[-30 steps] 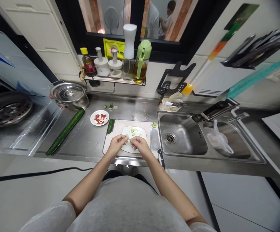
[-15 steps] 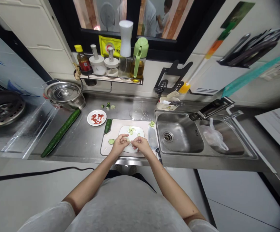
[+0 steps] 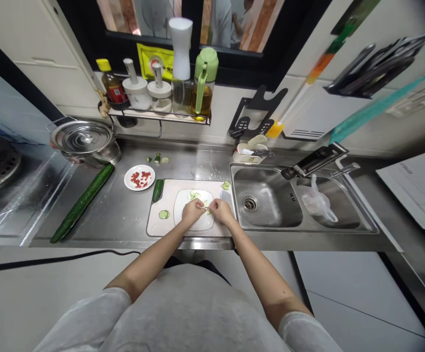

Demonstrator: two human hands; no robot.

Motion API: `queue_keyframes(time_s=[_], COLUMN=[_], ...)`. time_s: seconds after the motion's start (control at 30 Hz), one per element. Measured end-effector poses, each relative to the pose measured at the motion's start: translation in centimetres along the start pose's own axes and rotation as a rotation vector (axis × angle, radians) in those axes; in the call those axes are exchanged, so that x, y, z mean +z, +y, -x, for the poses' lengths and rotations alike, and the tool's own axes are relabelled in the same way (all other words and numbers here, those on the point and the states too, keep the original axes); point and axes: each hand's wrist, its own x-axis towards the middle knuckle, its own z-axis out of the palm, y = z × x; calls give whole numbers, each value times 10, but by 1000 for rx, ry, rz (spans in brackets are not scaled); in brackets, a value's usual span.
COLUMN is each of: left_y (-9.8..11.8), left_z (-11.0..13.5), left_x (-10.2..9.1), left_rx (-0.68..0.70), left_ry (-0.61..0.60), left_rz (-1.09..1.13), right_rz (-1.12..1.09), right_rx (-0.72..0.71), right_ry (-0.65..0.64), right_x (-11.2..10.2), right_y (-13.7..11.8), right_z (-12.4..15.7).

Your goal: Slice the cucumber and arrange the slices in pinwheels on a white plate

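Note:
My left hand [image 3: 193,211] and my right hand [image 3: 220,210] almost meet over the right half of a white squarish plate [image 3: 197,225]. Fingertips of both hands pinch at a thin cucumber slice [image 3: 208,211] low over the plate; its outline is partly covered. Farther back on the plate lie several curved cucumber slices [image 3: 194,194]. The plate rests on a pale cutting board [image 3: 155,229]. A cut cucumber piece [image 3: 157,190] is at the board's left edge, with round slices [image 3: 164,214] below it. The knife blade [image 3: 225,195] shows beyond my right hand, which hides its lower part.
Left of the board are a small plate [image 3: 127,181] with red bits and a whole cucumber [image 3: 82,203]. A lidded pot [image 3: 87,142] stands behind. To the right is a double sink [image 3: 271,195] with a plastic bag [image 3: 317,201]. Bottles and jars line a wall rack [image 3: 161,116].
Both hands have shifted right over the plate, and the left fingers, partly spread before, are now curled in. The camera view has shifted slightly.

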Motion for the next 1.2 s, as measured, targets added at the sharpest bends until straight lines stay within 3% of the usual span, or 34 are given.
queue_keyframes(time_s=[0.27, 0.83, 1.2], left_y=[2, -1, 1], left_z=[-12, -18, -16], left_x=[6, 9, 10], left_rx=[-15, -5, 65], left_ry=[-32, -60, -36], left_rz=[-178, -305, -412], right_rz=[207, 385, 429], right_rx=[-10, -16, 20], right_ry=[-38, -116, -98], right_x=[2, 0, -4], right_y=[2, -6, -8], right_z=[-14, -21, -19])
